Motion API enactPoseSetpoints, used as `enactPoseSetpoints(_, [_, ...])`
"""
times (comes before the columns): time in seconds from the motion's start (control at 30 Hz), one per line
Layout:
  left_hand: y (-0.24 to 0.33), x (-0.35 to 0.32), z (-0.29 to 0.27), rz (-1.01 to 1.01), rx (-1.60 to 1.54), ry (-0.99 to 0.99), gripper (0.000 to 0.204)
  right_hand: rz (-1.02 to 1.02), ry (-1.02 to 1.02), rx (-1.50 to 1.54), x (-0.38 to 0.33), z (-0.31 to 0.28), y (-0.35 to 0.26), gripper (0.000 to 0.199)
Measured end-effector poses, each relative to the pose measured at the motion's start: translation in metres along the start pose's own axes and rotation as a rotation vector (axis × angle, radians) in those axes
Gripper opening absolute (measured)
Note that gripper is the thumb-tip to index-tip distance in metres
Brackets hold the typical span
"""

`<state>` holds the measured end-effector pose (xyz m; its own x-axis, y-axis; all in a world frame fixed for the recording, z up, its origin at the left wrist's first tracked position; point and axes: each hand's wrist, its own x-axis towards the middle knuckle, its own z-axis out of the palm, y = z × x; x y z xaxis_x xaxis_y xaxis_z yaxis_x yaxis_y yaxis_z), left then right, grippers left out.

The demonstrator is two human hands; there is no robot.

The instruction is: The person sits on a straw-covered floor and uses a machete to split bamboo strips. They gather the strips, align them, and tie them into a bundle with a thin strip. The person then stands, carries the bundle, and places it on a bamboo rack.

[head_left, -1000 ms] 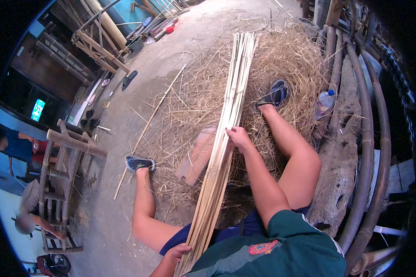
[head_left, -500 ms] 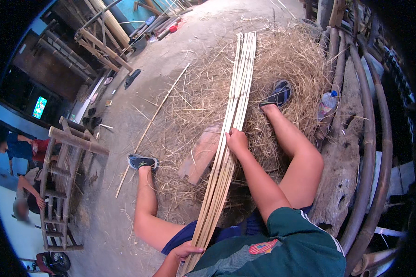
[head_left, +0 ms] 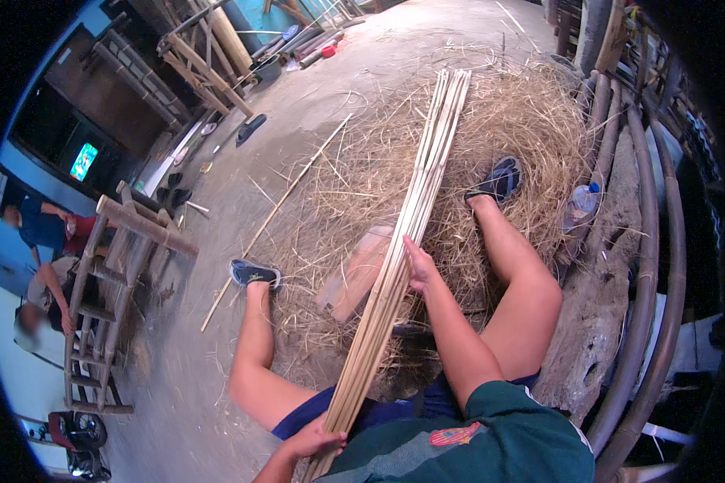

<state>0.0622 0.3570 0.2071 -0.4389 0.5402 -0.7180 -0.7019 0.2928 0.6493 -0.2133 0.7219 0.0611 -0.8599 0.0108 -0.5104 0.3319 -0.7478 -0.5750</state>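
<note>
A long bundle of pale bamboo strips (head_left: 388, 282) slants from my lap up over the ground. Its far ends spread slightly. Close to my waist, my left hand (head_left: 318, 439) is closed around the near end, its thumb lying across the strips. Halfway along, my right hand (head_left: 418, 266) rests against the right side of the bundle, fingers stretched out and not wrapped round it. Beneath the bundle, a flat wooden block (head_left: 354, 278) lies among a heap of thin bamboo shavings (head_left: 507, 105).
A thin bamboo pole (head_left: 278, 217) lies left of the shavings. A plastic bottle (head_left: 580, 206) stands by a weathered log (head_left: 592, 322) and bamboo rails (head_left: 648, 225) on the right. At left, two people sit behind a bamboo bench (head_left: 109, 294). My sandalled feet flank the heap.
My right hand has gone from gripping the strips to lying open along their side. The strips are packed closer together, and the view has shifted slightly.
</note>
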Motion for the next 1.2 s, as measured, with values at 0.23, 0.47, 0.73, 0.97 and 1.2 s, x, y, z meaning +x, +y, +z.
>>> enactPoseSetpoints(0.23, [0.017, -0.031, 0.037, -0.06, 1.088, 0.832, 0.08, -0.077, -0.314, 0.179, -0.014, 0.047, -0.022, 0.058])
enactPoseSetpoints(0.47, [-0.004, -0.037, 0.048, 0.019, 1.366, 1.19, 0.094, 0.066, -0.263, 0.282, -0.011, 0.065, -0.017, 0.037])
enactPoseSetpoints(0.73, [-0.009, -0.051, 0.015, 0.029, 1.192, 1.272, 0.088, 0.112, -0.158, 0.335, -0.008, 0.045, 0.032, 0.019])
enactPoseSetpoints(0.97, [-0.024, -0.062, 0.061, 0.238, 1.305, 1.32, 0.072, -0.019, -0.22, 0.211, 0.001, 0.04, 0.031, 0.01])
enactPoseSetpoints(1.2, [-0.122, -0.048, 0.084, 0.77, -0.241, 1.27, 0.051, 0.045, -0.32, 0.542, 0.003, 0.081, -0.003, 0.014])
